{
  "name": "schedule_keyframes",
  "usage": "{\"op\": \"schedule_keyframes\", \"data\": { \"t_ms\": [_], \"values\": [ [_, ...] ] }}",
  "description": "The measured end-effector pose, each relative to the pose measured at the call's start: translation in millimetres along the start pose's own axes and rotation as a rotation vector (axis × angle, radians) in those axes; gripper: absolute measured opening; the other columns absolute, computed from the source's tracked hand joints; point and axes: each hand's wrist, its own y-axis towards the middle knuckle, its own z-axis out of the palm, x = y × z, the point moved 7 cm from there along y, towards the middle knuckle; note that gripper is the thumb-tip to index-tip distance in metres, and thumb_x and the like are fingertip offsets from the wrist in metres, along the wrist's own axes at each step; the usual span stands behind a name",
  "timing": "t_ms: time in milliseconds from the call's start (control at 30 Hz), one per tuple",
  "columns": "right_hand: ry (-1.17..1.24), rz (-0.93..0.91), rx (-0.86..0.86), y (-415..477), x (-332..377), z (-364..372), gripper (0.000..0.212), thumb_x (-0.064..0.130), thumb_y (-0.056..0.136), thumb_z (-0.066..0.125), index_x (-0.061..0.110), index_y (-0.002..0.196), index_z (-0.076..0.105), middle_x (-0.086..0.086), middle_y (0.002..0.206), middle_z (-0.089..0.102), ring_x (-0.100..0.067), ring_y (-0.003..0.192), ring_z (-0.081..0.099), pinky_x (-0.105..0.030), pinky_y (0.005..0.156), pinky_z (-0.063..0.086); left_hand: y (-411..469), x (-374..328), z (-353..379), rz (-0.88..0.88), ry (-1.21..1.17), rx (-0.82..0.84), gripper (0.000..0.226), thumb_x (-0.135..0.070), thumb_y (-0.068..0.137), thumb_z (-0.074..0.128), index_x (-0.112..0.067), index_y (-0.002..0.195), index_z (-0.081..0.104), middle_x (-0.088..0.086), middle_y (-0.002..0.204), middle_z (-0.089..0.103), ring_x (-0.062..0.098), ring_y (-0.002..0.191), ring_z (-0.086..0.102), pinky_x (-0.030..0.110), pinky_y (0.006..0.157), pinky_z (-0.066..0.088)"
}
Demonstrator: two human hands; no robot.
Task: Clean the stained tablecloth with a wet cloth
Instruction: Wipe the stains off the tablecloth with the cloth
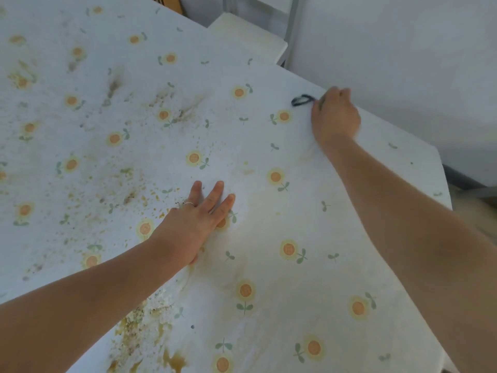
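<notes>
While the tablecloth covers the whole tabletop, its far edge runs slantwise from the top middle down to a corner at the right, and from that corner the right edge falls away toward the viewer. Beyond the far edge stands a pale wall, close along the cloth's right half. A white seat sits just past the edge's middle, and a bit of brown box shows behind it at the top.

Both forearms reach in from the tablecloth's near side. Between them, and out to the right edge, the cloth is mostly clean apart from a few faint yellowish marks, flat and free of objects.

Stains crowd the tablecloth's left half: dark smears toward the far side, scattered crumbs and specks across the middle, and brown blotches at the near edge under the left forearm.

Near the tablecloth's centre the left hand lies flat, fingers straight and spread, pressing the cloth at the border of the speckled area; a ring is on one finger. At the far edge, close to the right corner, the right hand is blurred, knuckles up and fingers curled. A small dark loop lies on the cloth touching its fingertips; whether the hand grips it I cannot tell.
</notes>
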Motion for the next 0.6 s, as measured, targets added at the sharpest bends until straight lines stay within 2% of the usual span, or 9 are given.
{"op": "schedule_keyframes", "data": {
  "t_ms": [67, 133, 233, 300, 333, 400, 533, 600],
  "values": [
    [0.028, 0.015, -0.005, 16, 21, 3, 0.024, 0.029, 0.102, 0.046, 0.011, 0.117, 0.053, -0.012, 0.125, 0.049, -0.037, 0.098, 0.063, -0.038, 0.066, 0.037, 0, 0, 1, 0.001, -0.007, 0.008, 0.144, -0.008, 0.074, 0.084, -0.033, 0.152, -0.035, -0.001, 0.156, -0.048, 0.039, 0.154, -0.016, 0.036, 0.094, 0.054],
    [0.071, -0.096, 0.056, 1, 63, 12, 0.027, 0.033, 0.101, 0.046, 0.012, 0.116, 0.055, -0.011, 0.121, 0.050, -0.034, 0.095, 0.063, -0.038, 0.065, 0.038, 0, 1, 2, -0.005, -0.004, 0.016, 0.145, -0.007, 0.073, 0.084, -0.033, 0.151, -0.036, -0.001, 0.155, -0.048, 0.039, 0.154, -0.016, 0.036, 0.093, 0.056],
    [0.123, -0.513, 0.189, -78, 129, 21, 0.040, 0.046, 0.099, 0.037, 0.012, 0.101, 0.058, -0.009, 0.106, 0.052, -0.029, 0.080, 0.057, -0.036, 0.062, 0.040, 0, 0, 2, -0.011, 0.001, 0.012, 0.147, -0.008, 0.072, 0.085, -0.034, 0.150, -0.037, -0.002, 0.155, -0.049, 0.039, 0.154, -0.017, 0.038, 0.094, 0.056],
    [0.171, -0.765, 0.300, -130, 138, 22, 0.031, 0.039, 0.099, 0.042, 0.013, 0.099, 0.060, -0.007, 0.104, 0.055, -0.030, 0.078, 0.059, -0.037, 0.061, 0.043, 0, -1, -1, -0.005, 0.007, -0.002, 0.144, -0.006, 0.073, 0.083, -0.033, 0.152, -0.034, -0.001, 0.157, -0.045, 0.040, 0.154, -0.016, 0.039, 0.094, 0.056],
    [0.171, -0.812, 0.310, -133, 131, 22, 0.027, 0.037, 0.099, 0.045, 0.016, 0.102, 0.061, -0.005, 0.106, 0.056, -0.030, 0.081, 0.061, -0.039, 0.063, 0.047, 0, 0, -1, -0.003, 0.005, -0.006, 0.141, -0.004, 0.074, 0.081, -0.032, 0.154, -0.032, 0.000, 0.158, -0.044, 0.040, 0.154, -0.016, 0.040, 0.094, 0.056],
    [0.125, -0.690, 0.282, -94, 110, 21, 0.026, 0.040, 0.098, 0.047, 0.023, 0.108, 0.063, -0.003, 0.110, 0.057, -0.030, 0.087, 0.062, -0.041, 0.072, 0.051, 1, -2, -3, 0.005, -0.004, -0.011, 0.135, 0.000, 0.078, 0.077, -0.031, 0.155, -0.030, 0.000, 0.159, -0.042, 0.040, 0.154, -0.016, 0.040, 0.095, 0.055],
    [0.095, -0.226, 0.120, 12, 80, 17, 0.029, 0.039, 0.099, 0.050, 0.018, 0.116, 0.061, -0.011, 0.120, 0.058, -0.035, 0.107, 0.060, -0.038, 0.086, 0.046, -1, 2, -2, -0.017, -0.037, -0.007, 0.135, 0.002, 0.078, 0.077, -0.032, 0.155, -0.029, -0.002, 0.159, -0.042, 0.038, 0.154, -0.017, 0.042, 0.099, 0.054],
    [0.115, -0.207, 0.101, 7, 104, 19, 0.031, 0.038, 0.100, 0.049, 0.014, 0.116, 0.060, -0.013, 0.122, 0.056, -0.035, 0.106, 0.060, -0.039, 0.086, 0.047, 0, 2, 1, -0.017, -0.038, -0.002, 0.140, -0.001, 0.075, 0.081, -0.033, 0.154, -0.030, -0.002, 0.159, -0.043, 0.038, 0.154, -0.017, 0.040, 0.096, 0.055]
  ]
}}
